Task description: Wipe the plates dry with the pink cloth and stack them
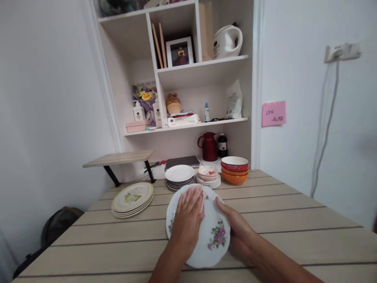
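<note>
A white scalloped plate (203, 247) with purple-pink flowers and green leaves is tilted up above the table, facing me. My right hand (240, 230) grips its right edge, with the thumb on the front and the fingers hidden behind. My left hand (188, 216) lies across the plate's upper face, pressing a pale pink cloth (202, 192) against it. Most of the cloth is covered by my fingers.
Stacked on the slatted table (294, 220) are green-patterned plates (132, 198), white plates (179, 173), small dishes (207, 173) and red and orange bowls (235, 171). A small raised shelf (118, 158) stands back left. Behind is a shelving unit (203, 72) with a red jug (209, 147).
</note>
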A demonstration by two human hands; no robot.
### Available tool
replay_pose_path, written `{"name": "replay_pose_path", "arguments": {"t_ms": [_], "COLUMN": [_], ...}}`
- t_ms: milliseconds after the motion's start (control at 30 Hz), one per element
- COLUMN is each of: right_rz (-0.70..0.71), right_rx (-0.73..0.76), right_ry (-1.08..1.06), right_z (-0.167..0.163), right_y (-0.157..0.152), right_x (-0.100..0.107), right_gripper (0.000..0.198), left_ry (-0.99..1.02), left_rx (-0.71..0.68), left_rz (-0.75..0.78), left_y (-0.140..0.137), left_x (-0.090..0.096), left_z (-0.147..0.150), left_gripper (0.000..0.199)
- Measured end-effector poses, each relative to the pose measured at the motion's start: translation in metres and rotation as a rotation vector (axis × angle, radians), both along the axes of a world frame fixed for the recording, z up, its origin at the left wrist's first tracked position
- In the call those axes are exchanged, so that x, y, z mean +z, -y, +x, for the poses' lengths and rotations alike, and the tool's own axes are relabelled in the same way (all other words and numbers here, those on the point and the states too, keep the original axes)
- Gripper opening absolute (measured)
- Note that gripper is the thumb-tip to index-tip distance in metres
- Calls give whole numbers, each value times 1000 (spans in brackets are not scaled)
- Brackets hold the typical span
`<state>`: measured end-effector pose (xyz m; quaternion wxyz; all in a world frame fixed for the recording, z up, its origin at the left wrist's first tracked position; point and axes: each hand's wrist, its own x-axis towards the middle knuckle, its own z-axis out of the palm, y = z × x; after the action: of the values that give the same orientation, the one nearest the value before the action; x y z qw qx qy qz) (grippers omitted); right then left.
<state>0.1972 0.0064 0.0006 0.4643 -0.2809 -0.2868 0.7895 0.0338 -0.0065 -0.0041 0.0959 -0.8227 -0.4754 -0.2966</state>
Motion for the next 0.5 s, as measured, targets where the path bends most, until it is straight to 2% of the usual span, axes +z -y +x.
{"name": "replay_pose_path", "arguments": {"t_ms": [333, 500], "right_rz": [-72, -66], "right_rx": [122, 72], "right_ry": [-131, -130], "right_z": [8, 17], "right_y": [-12, -20], "right_x": [0, 4], "right_gripper": [55, 55], "left_ry": [-156, -228], "left_rx": [-288, -340], "left_rz": [-17, -7], "left_y": [13, 20], "left_x": [7, 5], "left_z": [21, 26], "left_gripper": [51, 51]}}
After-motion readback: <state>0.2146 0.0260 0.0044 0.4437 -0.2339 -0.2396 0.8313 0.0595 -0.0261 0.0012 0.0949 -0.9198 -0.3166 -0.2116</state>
